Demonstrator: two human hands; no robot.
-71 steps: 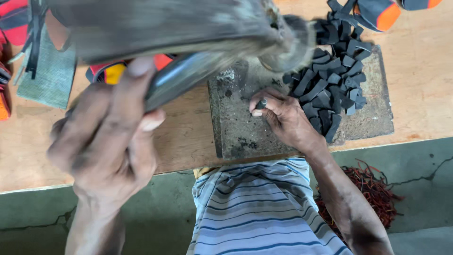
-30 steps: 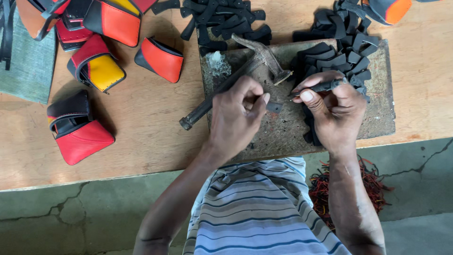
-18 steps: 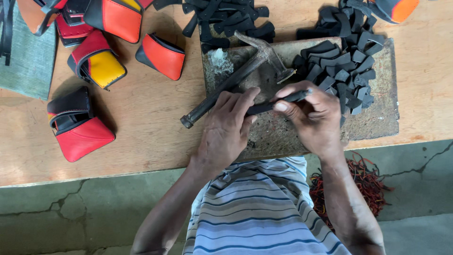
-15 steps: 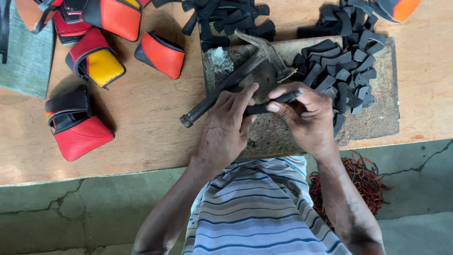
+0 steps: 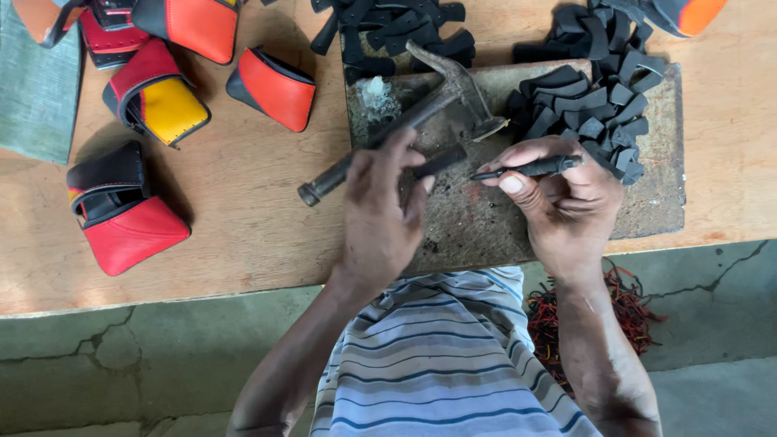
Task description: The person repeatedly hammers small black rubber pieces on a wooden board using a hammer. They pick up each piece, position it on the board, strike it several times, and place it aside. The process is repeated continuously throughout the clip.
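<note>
your left hand (image 5: 380, 214) pinches a short black strip (image 5: 437, 161) over the stone slab (image 5: 486, 222) | your right hand (image 5: 558, 198) grips a thin dark punch (image 5: 530, 168), tip pointing at the strip (just apart) | hammer (image 5: 405, 121) lies on the slab, behind your left fingers | black strip pile (image 5: 595, 105) beyond right hand

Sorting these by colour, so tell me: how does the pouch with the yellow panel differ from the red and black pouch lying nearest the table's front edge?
The yellow-panelled pouch shows a yellow face inside a red and black border; the red and black pouch has no yellow face. The yellow one lies farther back, beside other pouches; the red and black one lies alone. Both lie on the wooden table, left of the hands, untouched.
</note>
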